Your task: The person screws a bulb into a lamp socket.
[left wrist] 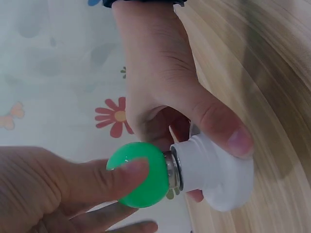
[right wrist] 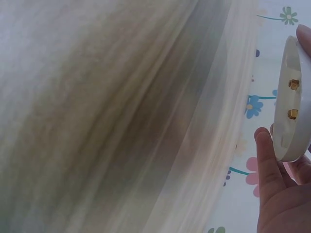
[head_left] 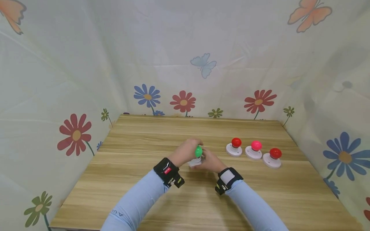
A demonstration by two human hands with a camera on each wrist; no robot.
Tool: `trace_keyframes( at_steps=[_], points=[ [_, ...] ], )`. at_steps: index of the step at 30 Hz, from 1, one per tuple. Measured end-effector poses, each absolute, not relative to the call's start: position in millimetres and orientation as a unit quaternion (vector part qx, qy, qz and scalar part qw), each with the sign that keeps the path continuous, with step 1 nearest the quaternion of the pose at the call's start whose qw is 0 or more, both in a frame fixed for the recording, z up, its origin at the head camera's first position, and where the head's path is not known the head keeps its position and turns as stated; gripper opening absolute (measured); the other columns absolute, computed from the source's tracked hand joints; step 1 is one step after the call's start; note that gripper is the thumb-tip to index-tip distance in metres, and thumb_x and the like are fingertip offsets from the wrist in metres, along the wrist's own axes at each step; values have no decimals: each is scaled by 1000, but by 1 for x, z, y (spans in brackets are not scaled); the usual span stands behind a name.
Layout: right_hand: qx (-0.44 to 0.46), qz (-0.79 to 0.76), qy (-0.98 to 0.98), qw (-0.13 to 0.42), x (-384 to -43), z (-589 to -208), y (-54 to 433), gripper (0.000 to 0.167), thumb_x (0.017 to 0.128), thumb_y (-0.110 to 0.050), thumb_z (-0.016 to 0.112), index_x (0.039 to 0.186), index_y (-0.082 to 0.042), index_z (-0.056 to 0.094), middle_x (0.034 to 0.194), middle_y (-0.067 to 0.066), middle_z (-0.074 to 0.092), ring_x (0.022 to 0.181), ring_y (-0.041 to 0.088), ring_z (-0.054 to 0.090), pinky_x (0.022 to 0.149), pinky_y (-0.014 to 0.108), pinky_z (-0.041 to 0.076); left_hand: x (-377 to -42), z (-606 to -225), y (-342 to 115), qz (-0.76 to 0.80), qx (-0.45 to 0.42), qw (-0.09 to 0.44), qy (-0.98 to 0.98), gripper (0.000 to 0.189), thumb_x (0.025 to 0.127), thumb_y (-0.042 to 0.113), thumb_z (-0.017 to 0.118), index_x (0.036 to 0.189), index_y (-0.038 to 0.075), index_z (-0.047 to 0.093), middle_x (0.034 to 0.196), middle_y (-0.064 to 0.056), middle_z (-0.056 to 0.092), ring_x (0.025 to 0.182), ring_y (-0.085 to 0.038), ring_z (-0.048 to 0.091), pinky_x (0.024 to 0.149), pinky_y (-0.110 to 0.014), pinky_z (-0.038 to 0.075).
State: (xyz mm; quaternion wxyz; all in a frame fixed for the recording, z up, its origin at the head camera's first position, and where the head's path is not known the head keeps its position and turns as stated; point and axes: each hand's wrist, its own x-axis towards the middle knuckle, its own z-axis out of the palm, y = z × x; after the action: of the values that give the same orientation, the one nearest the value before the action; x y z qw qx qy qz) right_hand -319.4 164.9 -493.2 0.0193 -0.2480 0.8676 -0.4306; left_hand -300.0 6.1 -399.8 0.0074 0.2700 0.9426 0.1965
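Near the middle of the table in the head view, my left hand (head_left: 187, 151) pinches a round green light bulb (head_left: 198, 151) between thumb and fingers. The bulb (left wrist: 141, 177) sits at the mouth of a white lamp socket (left wrist: 223, 174), its metal collar partly showing. My right hand (head_left: 211, 161) grips the socket's round base, with the thumb across its rim in the left wrist view. The right wrist view shows the hollow underside of the socket (right wrist: 293, 102) with brass screws, so it is lifted off the table and tilted. The right hand's fingers (right wrist: 269, 170) lie along its edge.
To the right on the wooden table (head_left: 138, 134) stand three white sockets with bulbs: a red bulb (head_left: 236, 142), a pink bulb (head_left: 256, 145) and another red bulb (head_left: 275, 153). A flower-printed curtain (head_left: 162, 48) surrounds the table at the back and sides.
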Motion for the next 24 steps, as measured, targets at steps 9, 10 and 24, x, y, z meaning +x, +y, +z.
trace_keyframes(
  at_steps=[9, 10, 24],
  points=[
    [-273, -429, 861, 11, -317, -490, 163, 64, 68, -23, 88, 123, -6, 61, 123, 13, 61, 108, 27, 61, 94, 46, 49, -293, -406, 9, 119, 209, -74, 968, 74, 83, 55, 67, 128, -1, 49, 110, -13, 56, 78, -14, 59, 61, -26, 57],
    [-269, -427, 863, 10, -317, -490, 163, 61, 67, -24, 89, 121, -7, 63, 122, 12, 62, 107, 26, 61, 93, 45, 50, -293, -407, 10, 111, 203, -80, 970, 71, 84, 56, 66, 124, 0, 51, 105, -11, 57, 75, -14, 58, 58, -25, 56],
    [-251, -436, 864, 13, -321, -497, 166, 78, 66, -27, 90, 131, -4, 53, 121, 11, 63, 107, 25, 60, 95, 46, 47, -295, -407, 9, 162, 250, -38, 954, 32, 84, 13, 75, 113, 9, 64, 110, -7, 66, 97, -18, 63, 81, -28, 55]
  ],
)
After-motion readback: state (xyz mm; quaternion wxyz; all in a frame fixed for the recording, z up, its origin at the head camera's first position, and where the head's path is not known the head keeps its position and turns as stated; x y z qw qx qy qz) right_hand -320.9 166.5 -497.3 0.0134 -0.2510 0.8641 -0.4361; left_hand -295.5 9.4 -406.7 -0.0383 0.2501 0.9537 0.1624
